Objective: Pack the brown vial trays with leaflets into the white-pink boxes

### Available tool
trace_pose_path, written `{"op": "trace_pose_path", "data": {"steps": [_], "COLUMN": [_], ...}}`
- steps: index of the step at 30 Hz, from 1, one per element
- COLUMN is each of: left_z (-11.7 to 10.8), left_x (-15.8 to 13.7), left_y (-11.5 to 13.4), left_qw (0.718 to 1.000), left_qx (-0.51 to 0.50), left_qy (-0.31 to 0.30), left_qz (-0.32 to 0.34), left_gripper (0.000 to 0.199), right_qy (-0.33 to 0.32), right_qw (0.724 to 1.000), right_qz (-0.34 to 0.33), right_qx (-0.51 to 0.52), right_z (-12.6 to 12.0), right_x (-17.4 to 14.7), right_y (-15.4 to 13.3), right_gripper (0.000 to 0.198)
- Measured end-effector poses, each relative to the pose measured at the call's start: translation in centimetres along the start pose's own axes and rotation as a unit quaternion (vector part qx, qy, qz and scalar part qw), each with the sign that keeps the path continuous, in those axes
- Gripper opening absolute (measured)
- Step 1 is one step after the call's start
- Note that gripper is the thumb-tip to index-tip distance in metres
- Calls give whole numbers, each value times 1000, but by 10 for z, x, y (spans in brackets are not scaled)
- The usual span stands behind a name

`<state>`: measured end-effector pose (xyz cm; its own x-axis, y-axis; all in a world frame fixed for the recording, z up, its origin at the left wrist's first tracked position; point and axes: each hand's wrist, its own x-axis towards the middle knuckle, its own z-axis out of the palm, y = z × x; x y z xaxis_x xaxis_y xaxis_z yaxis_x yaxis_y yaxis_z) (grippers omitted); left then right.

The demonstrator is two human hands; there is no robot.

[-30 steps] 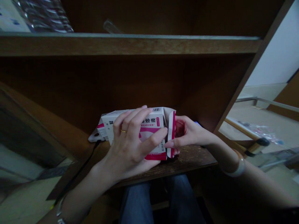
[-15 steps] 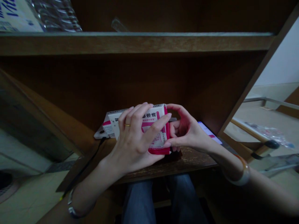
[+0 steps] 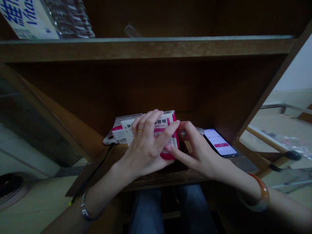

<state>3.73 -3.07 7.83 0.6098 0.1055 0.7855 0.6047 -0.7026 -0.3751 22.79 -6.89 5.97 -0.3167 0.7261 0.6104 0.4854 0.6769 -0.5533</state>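
Observation:
A white and magenta medicine box [image 3: 162, 130] with printed characters stands tilted above the wooden desk shelf. My left hand [image 3: 148, 139] is wrapped round its front and top, a ring on one finger. At the box's right end, my right hand [image 3: 195, 143] has its thumb on the front face and its index finger by the side edge. The right hand's other fingers are partly hidden, and so is the box's end. Just behind on the left is a second white and magenta box [image 3: 118, 133].
A lit phone [image 3: 220, 143] lies right of my hands. A black cable [image 3: 97, 169] runs off the desk at left from a white power strip [image 3: 109, 139]. Overhead, a shelf edge [image 3: 156, 48] carries a carton [image 3: 31, 19] and plastic bottles [image 3: 70, 18].
My right hand has come in closer, its thumb and index finger now on the box's right end. The phone shows more fully. The view has shifted slightly.

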Motion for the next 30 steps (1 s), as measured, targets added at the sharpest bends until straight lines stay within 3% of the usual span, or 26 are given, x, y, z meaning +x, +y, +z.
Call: {"op": "trace_pose_path", "data": {"steps": [2,6,10,16,19,23,26,30], "left_z": [-1,-1,-1,11,38,91,131,173], "left_x": [0,2,5,22,44,77,89,86], "left_y": [-1,-4,-10,-44,-72,-108,-127,-141], "left_qw": [1000,1000,998,974,954,930,878,833], "left_qx": [-2,-18,-46,-78,-146,-200,-291,-299], "left_qy": [-4,-5,-6,-173,-233,-286,-357,-437], "left_qz": [-2,-15,-30,-120,-121,-114,-132,-161], "left_gripper": [57,61,83,116,113,102,99,106], "right_qy": [0,61,127,205,234,226,223,199], "right_qw": [999,996,991,944,921,896,885,882], "right_qz": [-5,-30,-2,143,186,240,290,330], "right_qx": [42,57,52,216,251,299,287,270], "right_z": [4,12,13,-3,-13,-20,-18,-2], "right_x": [-1,-3,-1,21,43,78,101,118], "right_y": [3,4,3,28,57,104,139,177], "right_gripper": [36,58,55,62,64,52,38,28]}}
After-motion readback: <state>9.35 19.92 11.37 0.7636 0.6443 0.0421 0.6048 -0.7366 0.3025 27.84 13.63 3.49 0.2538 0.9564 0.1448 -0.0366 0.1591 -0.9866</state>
